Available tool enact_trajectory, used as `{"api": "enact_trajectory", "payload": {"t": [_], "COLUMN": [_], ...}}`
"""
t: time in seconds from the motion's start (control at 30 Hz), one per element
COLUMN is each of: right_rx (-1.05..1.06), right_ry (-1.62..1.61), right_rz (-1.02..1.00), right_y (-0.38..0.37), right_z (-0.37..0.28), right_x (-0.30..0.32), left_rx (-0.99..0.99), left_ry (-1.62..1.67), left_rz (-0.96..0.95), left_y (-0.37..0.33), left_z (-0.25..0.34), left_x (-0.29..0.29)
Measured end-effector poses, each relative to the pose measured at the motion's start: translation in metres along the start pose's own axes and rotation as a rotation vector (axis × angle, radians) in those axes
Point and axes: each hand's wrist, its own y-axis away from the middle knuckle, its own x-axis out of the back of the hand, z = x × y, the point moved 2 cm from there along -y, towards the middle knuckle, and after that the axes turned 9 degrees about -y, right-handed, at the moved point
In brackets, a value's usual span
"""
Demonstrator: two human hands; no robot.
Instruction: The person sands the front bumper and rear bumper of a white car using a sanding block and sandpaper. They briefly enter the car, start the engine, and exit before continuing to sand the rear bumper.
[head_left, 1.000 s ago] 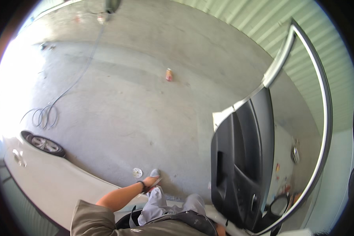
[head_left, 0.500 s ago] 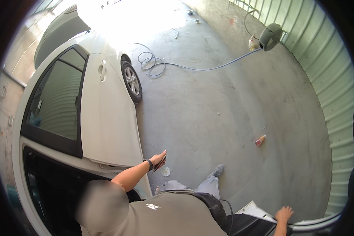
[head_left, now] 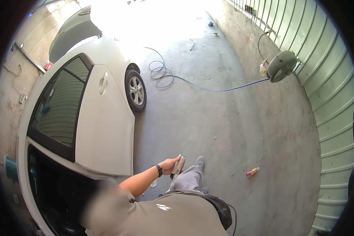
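While a brown-grey shirt point(head_left: 181, 216) with a small white mark on the chest fills the bottom of the frame, the wearer's bare left forearm stretches out from it toward the lower middle. A dark watch point(head_left: 158, 170) circles the wrist. The left hand point(head_left: 169, 166) is closed around a pale, flat block point(head_left: 179, 164) in the lower middle of the frame, just above the grey trousers point(head_left: 187, 181); exactly what the block is cannot be told. The right hand is out of view, so its state cannot be told. At the right hip hangs a black pouch point(head_left: 221, 210) beside a thin dark cord.

Beyond the trousers, a grey shoe point(head_left: 200, 160) stands on the concrete floor point(head_left: 208, 118). Partly behind the forearm lies a round whitish disc point(head_left: 153, 183). At the lower right, a small bottle of reddish liquid point(head_left: 252, 172) lies on its side.

A white car point(head_left: 104, 133) runs up the left side, its dark doorway opening at the lower left and its silver-spoked wheel point(head_left: 136, 91) farther up. Toward the upper middle, a loosely looped blue hose point(head_left: 220, 90) leads right to a grey reel point(head_left: 283, 65) on the pale green ribbed wall point(head_left: 336, 114). Bright light washes out the top centre.
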Motion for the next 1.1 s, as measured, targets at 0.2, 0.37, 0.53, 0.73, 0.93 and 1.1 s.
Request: {"api": "enact_trajectory", "payload": {"t": [0.2,0.37,0.53,0.73,0.93,1.1], "right_rx": [0.057,-0.113,-0.119,0.704,1.035,0.800], "right_ry": [-0.226,-0.231,-0.037,-0.592,-0.945,-0.696], "right_rz": [-0.090,-0.264,-0.444,0.018,-1.110,-1.465], "right_y": [-0.024,0.006,-0.022,-0.189,-0.077,-0.047], "right_z": [-0.105,-0.078,-0.075,-0.364,-0.581,-0.590], "right_x": [-0.002,-0.002,0.047,0.259,0.339,0.309], "left_rx": [-0.074,-0.245,-0.430,-0.766,-0.973,-1.039], "left_ry": [-0.014,-0.060,-0.117,-0.440,-0.327,0.097], "left_rz": [-0.209,-0.362,-0.296,0.118,0.732,1.130], "left_y": [-0.098,-0.137,-0.124,-0.105,-0.065,-0.044], "left_z": [0.147,0.256,0.314,0.334,0.288,0.187], "left_x": [-0.077,-0.145,-0.201,-0.244,-0.292,-0.327]}}
